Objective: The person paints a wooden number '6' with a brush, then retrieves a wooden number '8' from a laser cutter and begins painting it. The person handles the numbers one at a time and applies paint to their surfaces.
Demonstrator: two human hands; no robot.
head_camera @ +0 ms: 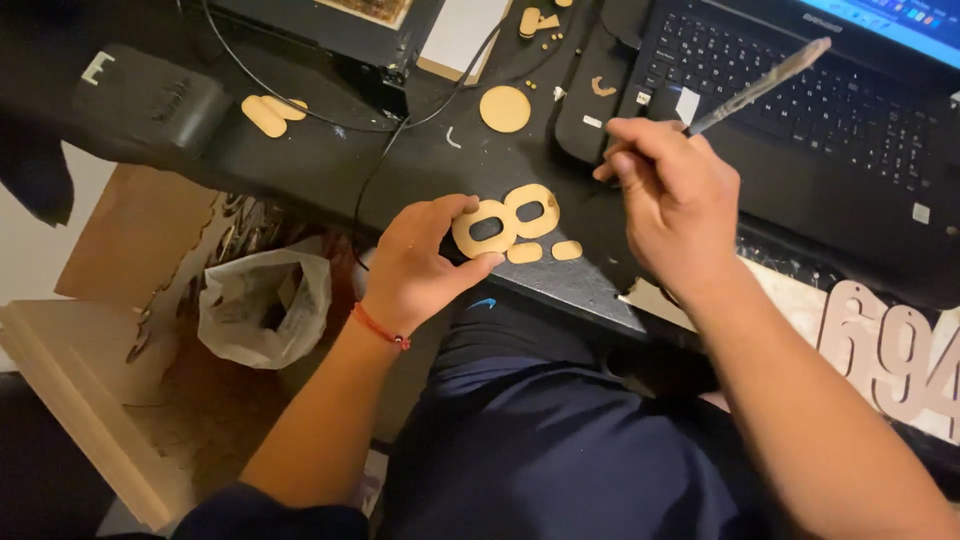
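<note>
Steadiness counts — left hand (425, 262) pinching the wooden figure-eight cutout (506, 219) at the desk edge (590, 290) should stay firm while right hand (672, 200), at three o'clock, fingers closed around a thin brush (762, 86), works lightly.

A dark desk (330, 165) seen from above, crowded along its far side. An open strip of bare desk runs between the front edge and a black cable (385, 150) that snakes across it. The left hand (420, 265) and a wooden figure-eight cutout (508, 220) fill the front edge at the middle, with two small oval offcuts (545, 251) just beside. The right hand (670, 205), holding a slim tool (765, 85), blocks the way to the laptop (800, 110) at the right. A round wooden disc (505, 108) and scattered scraps lie farther back. A black box (150, 105) closes the left end.
</note>
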